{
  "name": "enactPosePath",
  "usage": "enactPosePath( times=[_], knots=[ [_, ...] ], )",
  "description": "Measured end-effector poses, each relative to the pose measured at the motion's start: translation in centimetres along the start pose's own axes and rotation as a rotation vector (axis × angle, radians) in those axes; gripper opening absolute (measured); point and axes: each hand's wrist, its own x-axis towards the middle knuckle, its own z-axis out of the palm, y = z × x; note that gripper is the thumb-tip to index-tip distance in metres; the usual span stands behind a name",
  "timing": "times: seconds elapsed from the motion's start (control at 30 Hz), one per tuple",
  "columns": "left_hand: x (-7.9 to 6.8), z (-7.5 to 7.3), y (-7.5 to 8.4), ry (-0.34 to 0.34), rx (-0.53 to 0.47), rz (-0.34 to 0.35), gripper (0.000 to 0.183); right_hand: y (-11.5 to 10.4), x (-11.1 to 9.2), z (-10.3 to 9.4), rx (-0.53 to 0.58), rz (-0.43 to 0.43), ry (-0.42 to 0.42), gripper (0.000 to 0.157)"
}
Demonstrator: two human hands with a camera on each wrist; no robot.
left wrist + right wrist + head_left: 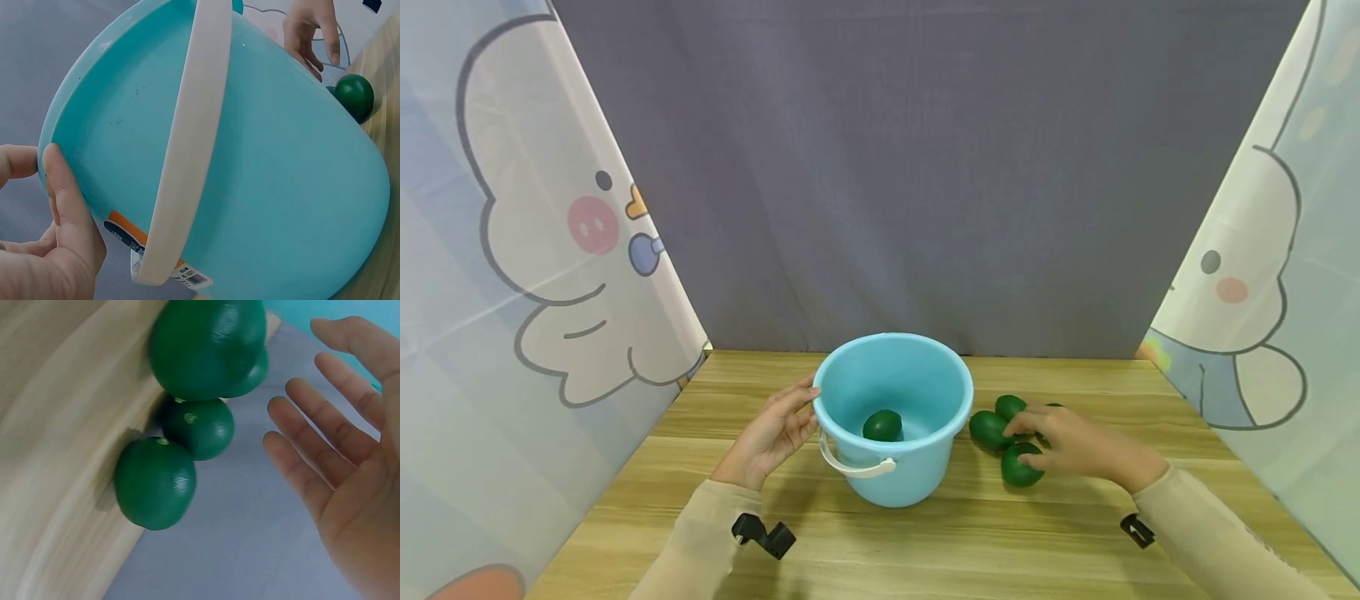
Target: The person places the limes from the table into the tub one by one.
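Note:
A light blue bucket stands on the table, its white handle hanging down the near side. Inside at the bottom lies one dark green lime. My left hand holds the bucket's left rim, with the thumb on one side of the wall and fingers on the other. To the right of the bucket, several green limes lie in a cluster. Over them hovers my right hand, palm down. In the right wrist view its fingers are spread and relaxed, apart from the limes, with nothing in them.
The wooden table has a grey cloth hanging behind it. Cartoon-printed curtains stand at both sides. A label with a barcode sticks to the bucket. Black straps with small mounts sit on both wrists.

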Motion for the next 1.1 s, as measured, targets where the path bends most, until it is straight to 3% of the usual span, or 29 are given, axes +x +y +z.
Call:
enactPosePath(
  times=[0.2, 0.47, 1.1],
  knots=[
    [-0.1, 0.1, 0.0, 0.009, 0.004, -0.002, 0.060, 0.5, -0.5, 0.8, -0.018, 0.044, -0.016, 0.030],
    [-0.1, 0.0, 0.1, 0.006, -0.006, -0.002, 0.058, 1.0, -0.8, 1.4, 0.015, 0.028, -0.027, 0.032],
    [0.1, 0.0, 0.1, 0.017, -0.019, -0.009, 0.057, 1.1, -1.2, 2.8, 0.048, 0.165, -0.082, 0.045]
  ],
)
